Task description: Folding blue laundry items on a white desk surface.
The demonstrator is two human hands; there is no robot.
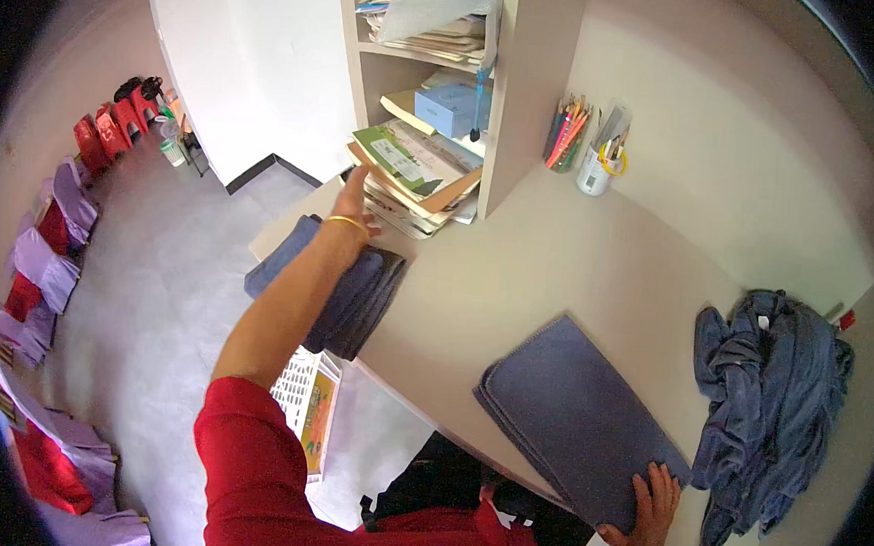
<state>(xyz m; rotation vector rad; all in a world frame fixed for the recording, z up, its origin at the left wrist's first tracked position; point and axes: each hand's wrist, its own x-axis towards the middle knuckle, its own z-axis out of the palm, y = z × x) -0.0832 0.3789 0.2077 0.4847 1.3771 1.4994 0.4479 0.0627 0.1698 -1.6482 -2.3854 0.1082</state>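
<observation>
My left hand [353, 202] is stretched out over the far left of the desk, beside a stack of books and papers [413, 160]; whether it touches the stack I cannot tell. Under my left wrist and forearm lies a pile of folded dark blue cloths [366, 288], partly hidden by the arm. My right hand [647, 506] rests on the near right end of a neatly folded dark blue cloth [574, 406], thumb spread away from the fingers. Further right, a crumpled heap of dark blue fabric [774, 409] lies on the desk.
A shelf unit [532, 92] with papers and a light blue box [449, 109] rises from the desk [473, 290]. Colored pencils [569, 135] and a white can of pens [596, 170] stand by the wall. Below the desk's left edge is a white plastic basket [297, 388].
</observation>
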